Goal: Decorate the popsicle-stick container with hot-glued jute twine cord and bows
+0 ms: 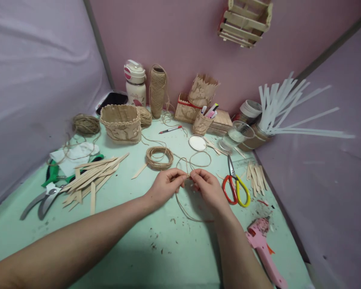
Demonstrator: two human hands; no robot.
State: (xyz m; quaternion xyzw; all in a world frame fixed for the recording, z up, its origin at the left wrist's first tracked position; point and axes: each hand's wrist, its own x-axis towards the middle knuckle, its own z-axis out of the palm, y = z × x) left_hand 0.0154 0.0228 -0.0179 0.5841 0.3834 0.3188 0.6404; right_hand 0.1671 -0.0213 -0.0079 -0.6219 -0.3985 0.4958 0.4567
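Observation:
My left hand (172, 182) and my right hand (205, 184) meet over the middle of the table, fingertips pinched close together on a thin brown twine (184, 209). One length of it loops down toward my right wrist, and thinner loops rise beyond the fingers. Just past my left hand lies a coil of twine (159, 157), wound into a ring. Scissors (235, 185) with one red and one yellow handle rest to the right of my right hand. The exact spot where the fingertips grip is small and partly hidden by the fingers.
Wooden sticks (93, 176) and green-handled pruning shears (49, 194) lie at left. A woven-edged basket (122, 124), a twine spool (158, 92) and a bottle (136, 86) stand behind. At right are a pink glue gun (263, 247), a clear cup (236, 136) and white glue sticks (284, 106).

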